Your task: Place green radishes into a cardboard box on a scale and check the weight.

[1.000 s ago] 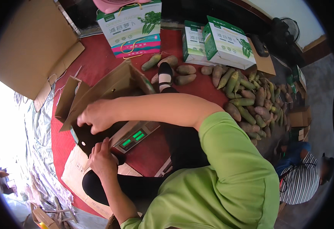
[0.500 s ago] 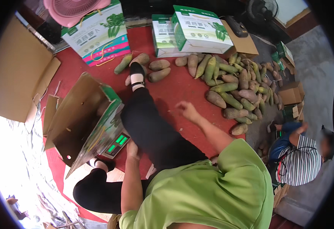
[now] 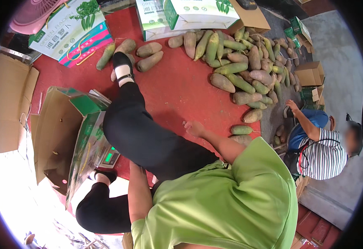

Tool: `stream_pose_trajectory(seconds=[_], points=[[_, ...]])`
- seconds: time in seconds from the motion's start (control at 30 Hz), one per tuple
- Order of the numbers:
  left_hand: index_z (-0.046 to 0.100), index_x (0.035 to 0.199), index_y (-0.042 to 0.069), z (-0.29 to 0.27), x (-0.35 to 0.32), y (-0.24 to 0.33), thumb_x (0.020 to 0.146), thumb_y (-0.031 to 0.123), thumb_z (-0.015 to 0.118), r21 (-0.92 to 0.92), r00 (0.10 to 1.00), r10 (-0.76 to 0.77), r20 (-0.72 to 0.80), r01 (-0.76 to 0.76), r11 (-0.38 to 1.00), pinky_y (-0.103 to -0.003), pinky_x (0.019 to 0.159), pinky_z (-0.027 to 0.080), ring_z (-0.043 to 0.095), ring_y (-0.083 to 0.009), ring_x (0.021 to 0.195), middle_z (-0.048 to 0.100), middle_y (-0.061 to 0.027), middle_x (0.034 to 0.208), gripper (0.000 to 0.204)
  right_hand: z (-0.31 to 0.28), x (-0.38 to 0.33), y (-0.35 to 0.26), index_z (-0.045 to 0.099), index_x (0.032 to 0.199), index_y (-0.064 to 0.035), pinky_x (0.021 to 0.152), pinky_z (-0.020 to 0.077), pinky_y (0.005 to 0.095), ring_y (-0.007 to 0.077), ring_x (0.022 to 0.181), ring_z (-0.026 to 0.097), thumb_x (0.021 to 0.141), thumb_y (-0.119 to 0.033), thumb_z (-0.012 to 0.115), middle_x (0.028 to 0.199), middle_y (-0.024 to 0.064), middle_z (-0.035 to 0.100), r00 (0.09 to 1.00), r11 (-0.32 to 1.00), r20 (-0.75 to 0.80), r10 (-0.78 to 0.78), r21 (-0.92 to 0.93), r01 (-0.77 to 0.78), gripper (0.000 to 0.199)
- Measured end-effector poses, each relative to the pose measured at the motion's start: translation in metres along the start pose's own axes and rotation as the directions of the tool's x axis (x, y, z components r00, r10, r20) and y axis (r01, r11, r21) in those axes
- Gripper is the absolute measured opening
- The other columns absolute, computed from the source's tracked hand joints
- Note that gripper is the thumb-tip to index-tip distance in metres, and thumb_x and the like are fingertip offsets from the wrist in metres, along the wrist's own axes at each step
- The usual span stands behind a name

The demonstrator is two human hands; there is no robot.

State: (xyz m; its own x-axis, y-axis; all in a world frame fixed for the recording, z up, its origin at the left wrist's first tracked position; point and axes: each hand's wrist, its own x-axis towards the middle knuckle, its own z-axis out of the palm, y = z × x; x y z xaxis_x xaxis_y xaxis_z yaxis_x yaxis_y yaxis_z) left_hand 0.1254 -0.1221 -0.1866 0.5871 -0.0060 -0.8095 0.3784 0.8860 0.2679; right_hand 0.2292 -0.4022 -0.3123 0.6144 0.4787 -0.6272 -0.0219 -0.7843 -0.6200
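Note:
My right hand (image 3: pixel 194 128) hovers over the red mat with nothing visible in it, its fingers loosely apart. To its right lies a large heap of radishes (image 3: pixel 235 68), green and purplish-brown. My left forearm (image 3: pixel 138 193) reaches forward, but its hand is hidden by my bent leg, close to a digital scale (image 3: pixel 111 157) with lit green digits. An open carton (image 3: pixel 61 137), brown inside and green and white outside, stands tilted by the scale, partly covering it; its contents cannot be made out. A few radishes (image 3: pixel 149 61) lie near my outstretched foot.
White-and-green gift boxes (image 3: pixel 202 14) stand behind the heap. Another printed box (image 3: pixel 73 33) and a pink basket (image 3: pixel 34 16) are at the far left. Brown cardboard (image 3: pixel 7 103) leans at left. On the right, a person in a striped shirt (image 3: pixel 324 153) sits beside small cartons (image 3: pixel 310 74).
The view has shifted, so the scene sits further left and higher. My right hand's fingers have drawn in somewhat. My left hand has slipped out of sight behind my leg. The other person's arm has reached out.

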Motion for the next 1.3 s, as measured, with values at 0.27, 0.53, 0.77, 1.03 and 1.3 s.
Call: stream_pose_trajectory(seconds=[0.27,0.53,0.77,1.03,1.3], points=[[0.051,0.125,0.003,-0.003,-0.006,-0.009,0.098,0.023,0.044,-0.013,0.992,-0.127,0.023,0.127,0.992,-0.033,0.085,0.049,0.059,-0.0185,0.101,0.059,-0.007,0.117,0.034,0.006,0.007,0.021,0.067,0.099,-0.0058,0.073,0.0519,0.0366,0.0265,0.083,0.067,0.076,-0.016,0.062,0.088,0.0161,0.068,1.0,0.962,0.009,-0.001,-0.272,0.003,0.025],[0.051,0.126,0.003,-0.018,-0.012,-0.005,0.098,0.023,0.044,-0.077,0.978,-0.202,0.048,0.206,0.976,-0.034,0.086,0.049,0.059,-0.0189,0.103,0.059,-0.0074,0.118,0.035,0.011,0.023,0.093,0.065,0.095,-0.0035,0.069,0.0516,0.0369,0.0258,0.078,0.067,0.078,-0.014,0.061,0.083,0.014,0.068,0.998,1.0,-0.059,-0.003,-0.017,0.002,0.021],[0.05,0.126,0.003,-0.024,-0.018,-0.008,0.098,0.023,0.044,-0.13,0.966,-0.249,0.065,0.256,0.958,-0.034,0.087,0.049,0.058,-0.0194,0.104,0.058,-0.0078,0.119,0.035,-0.117,0.075,0.065,0.05,0.122,-0.0126,0.09,0.0477,0.0439,0.0356,0.112,0.049,0.081,-0.014,0.058,0.121,0.0161,0.049,0.856,0.774,-0.486,0.176,-0.469,-0.425,0.042],[0.049,0.127,0.003,-0.019,0.01,0.015,0.098,0.023,0.044,-0.198,0.954,-0.281,0.101,0.296,0.934,-0.034,0.088,0.049,0.058,-0.0198,0.105,0.058,-0.0082,0.12,0.036,-0.206,0.089,0.044,0.033,0.139,-0.0149,0.1,0.0419,0.042,0.0335,0.126,0.04,0.079,-0.022,0.064,0.143,0.012,0.036,0.801,0.75,-0.51,0.313,-0.385,-0.538,0.068],[0.048,0.128,0.002,-0.023,-0.017,-0.009,0.098,0.023,0.043,-0.192,0.911,-0.364,0.192,0.399,0.897,-0.034,0.089,0.049,0.058,-0.0203,0.106,0.057,-0.0086,0.121,0.037,-0.162,0.052,0.091,0.022,0.145,-0.0168,0.104,0.035,0.049,0.0281,0.134,0.033,0.083,-0.015,0.056,0.15,0.0033,0.027,0.818,0.748,-0.527,0.23,-0.442,-0.495,0.072]])
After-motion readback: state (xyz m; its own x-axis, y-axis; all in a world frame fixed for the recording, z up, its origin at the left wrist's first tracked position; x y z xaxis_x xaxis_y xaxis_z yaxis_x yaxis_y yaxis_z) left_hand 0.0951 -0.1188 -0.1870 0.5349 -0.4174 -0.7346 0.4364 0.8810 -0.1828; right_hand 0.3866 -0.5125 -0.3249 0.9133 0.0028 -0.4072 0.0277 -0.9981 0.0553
